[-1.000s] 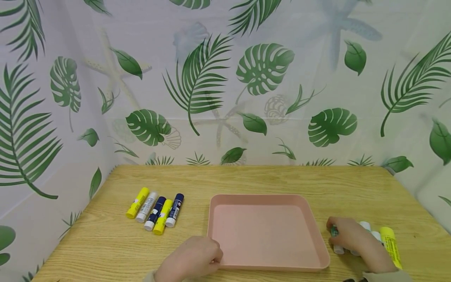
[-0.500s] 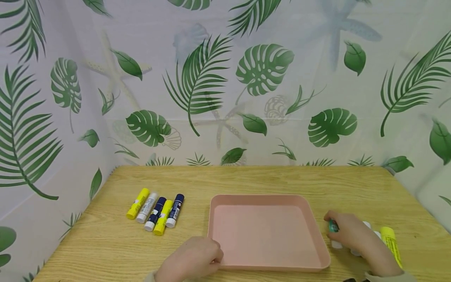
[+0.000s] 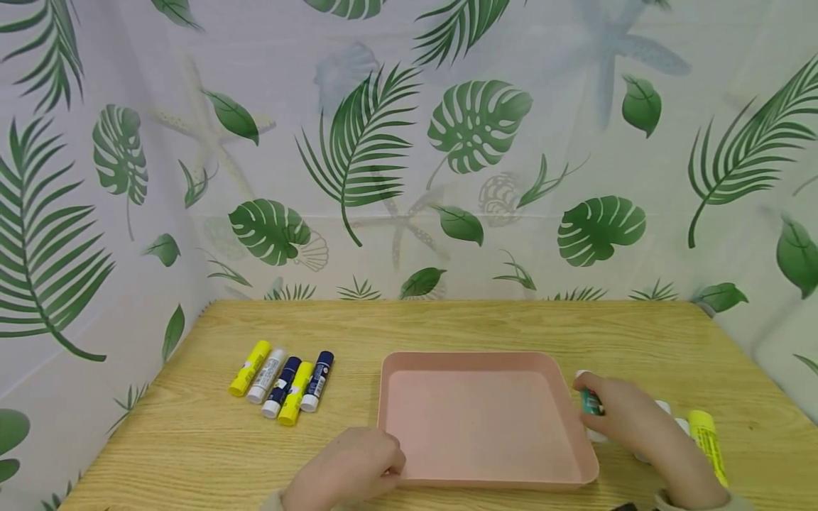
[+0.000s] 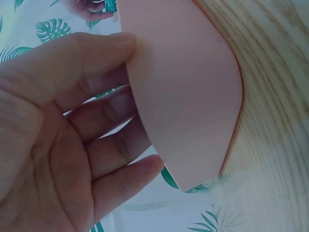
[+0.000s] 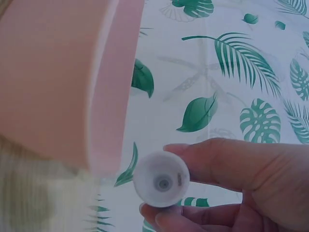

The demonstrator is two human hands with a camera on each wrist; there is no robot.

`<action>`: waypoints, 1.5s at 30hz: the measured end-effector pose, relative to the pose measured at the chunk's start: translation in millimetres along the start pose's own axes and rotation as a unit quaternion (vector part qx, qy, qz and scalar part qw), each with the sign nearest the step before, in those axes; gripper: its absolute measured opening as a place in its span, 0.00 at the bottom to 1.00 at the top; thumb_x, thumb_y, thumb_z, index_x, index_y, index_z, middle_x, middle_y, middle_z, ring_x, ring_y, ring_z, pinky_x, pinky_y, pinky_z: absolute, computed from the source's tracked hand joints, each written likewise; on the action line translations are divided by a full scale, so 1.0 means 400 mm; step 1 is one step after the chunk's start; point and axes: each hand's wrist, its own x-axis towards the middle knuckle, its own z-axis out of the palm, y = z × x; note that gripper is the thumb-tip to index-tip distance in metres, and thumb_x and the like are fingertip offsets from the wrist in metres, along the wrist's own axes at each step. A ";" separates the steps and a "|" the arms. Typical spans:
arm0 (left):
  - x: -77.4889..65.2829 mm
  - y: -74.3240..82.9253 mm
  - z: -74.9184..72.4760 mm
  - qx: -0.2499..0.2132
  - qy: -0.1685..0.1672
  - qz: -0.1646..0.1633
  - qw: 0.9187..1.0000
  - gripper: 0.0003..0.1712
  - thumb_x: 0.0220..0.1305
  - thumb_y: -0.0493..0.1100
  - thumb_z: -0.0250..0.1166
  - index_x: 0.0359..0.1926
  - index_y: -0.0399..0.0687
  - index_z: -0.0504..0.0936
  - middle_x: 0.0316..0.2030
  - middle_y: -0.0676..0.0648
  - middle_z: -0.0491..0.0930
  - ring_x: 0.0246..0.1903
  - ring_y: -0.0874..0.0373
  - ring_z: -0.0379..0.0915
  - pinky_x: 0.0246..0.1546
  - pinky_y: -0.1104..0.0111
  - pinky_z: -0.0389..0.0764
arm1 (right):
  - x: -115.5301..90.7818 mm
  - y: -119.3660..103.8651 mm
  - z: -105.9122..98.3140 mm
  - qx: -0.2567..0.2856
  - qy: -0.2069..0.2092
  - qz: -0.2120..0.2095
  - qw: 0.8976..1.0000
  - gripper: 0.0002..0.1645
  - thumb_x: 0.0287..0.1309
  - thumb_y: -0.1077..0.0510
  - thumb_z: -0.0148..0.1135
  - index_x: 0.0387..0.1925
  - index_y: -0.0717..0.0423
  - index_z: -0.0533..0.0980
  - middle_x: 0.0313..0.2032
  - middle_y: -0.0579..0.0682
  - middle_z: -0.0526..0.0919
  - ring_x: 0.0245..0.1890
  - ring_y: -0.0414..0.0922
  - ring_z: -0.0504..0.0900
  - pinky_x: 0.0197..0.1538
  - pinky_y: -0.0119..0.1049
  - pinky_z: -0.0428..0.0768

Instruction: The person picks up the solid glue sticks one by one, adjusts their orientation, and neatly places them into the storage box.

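One green-and-white glue stick (image 3: 591,404), pinched by the fingers of the right hand (image 3: 629,419) beside the right rim of the pink plastic tray (image 3: 482,426), whose near-left corner the left hand (image 3: 351,465) grips, seems at the carrying step, the next move likely calling for clearance over that rim.

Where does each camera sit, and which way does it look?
Head camera: worn on the head, facing forward and down at the pink tray and leafy backdrop; left hand and right hand show.
Left wrist camera: worn there, facing the left hand gripping the tray's edge; a bit of the right hand shows too.
Right wrist camera: worn there, facing the right hand, which holds a stick, white end toward the lens.
Head and right wrist both show the tray and that stick.
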 end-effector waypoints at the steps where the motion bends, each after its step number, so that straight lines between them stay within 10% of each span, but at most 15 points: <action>1: 0.000 0.000 0.000 -0.001 -0.002 0.000 1.000 0.09 0.55 0.43 0.62 0.19 0.56 0.78 0.15 0.63 0.65 0.15 0.69 0.58 0.18 0.78 0.63 | 0.003 -0.007 -0.001 0.000 -0.001 -0.002 1.000 0.19 0.46 0.61 0.65 0.42 0.61 0.72 0.29 0.47 0.76 0.25 0.42 0.70 0.28 0.38 0.70; 13: 0.005 -0.009 0.011 0.005 -0.001 0.005 1.000 0.06 0.55 0.48 0.62 0.25 0.56 0.81 0.21 0.62 0.68 0.18 0.69 0.62 0.21 0.78 0.66 | 0.025 -0.051 0.024 0.016 0.007 -0.045 0.999 0.17 0.45 0.65 0.63 0.40 0.63 0.73 0.26 0.46 0.75 0.24 0.39 0.69 0.26 0.35 0.70; 17: 0.014 -0.020 0.023 0.028 0.037 0.022 0.999 0.12 0.57 0.51 0.58 0.38 0.52 0.80 0.39 0.55 0.74 0.38 0.64 0.70 0.39 0.73 0.72 | 0.026 -0.040 0.040 0.024 0.009 -0.055 0.998 0.15 0.46 0.65 0.61 0.39 0.62 0.73 0.25 0.45 0.73 0.23 0.39 0.67 0.25 0.34 0.68; 22: 0.019 -0.028 0.038 0.013 0.023 -0.031 0.999 0.36 0.55 0.64 0.54 0.57 0.43 0.69 0.62 0.41 0.57 0.62 0.49 0.49 0.56 0.57 0.59 | 0.028 -0.025 0.059 0.036 0.000 -0.061 0.997 0.14 0.47 0.65 0.61 0.39 0.62 0.73 0.23 0.43 0.71 0.21 0.39 0.64 0.24 0.32 0.64; 29: 0.020 -0.030 0.037 -0.029 -0.024 -0.115 0.993 0.54 0.47 0.73 0.52 0.64 0.39 0.57 0.65 0.39 0.46 0.64 0.47 0.40 0.57 0.52 0.54 | 0.038 -0.020 0.076 0.025 0.010 -0.078 0.997 0.14 0.46 0.64 0.62 0.38 0.60 0.73 0.22 0.43 0.70 0.21 0.38 0.64 0.24 0.31 0.65; 45: 0.013 -0.043 0.024 -0.021 -0.026 -0.118 0.992 0.53 0.48 0.73 0.51 0.64 0.38 0.56 0.65 0.39 0.47 0.65 0.49 0.39 0.57 0.50 0.54 | 0.062 -0.059 0.099 -0.008 -0.028 -0.052 0.998 0.16 0.43 0.63 0.66 0.37 0.60 0.73 0.26 0.46 0.74 0.24 0.40 0.68 0.30 0.38 0.72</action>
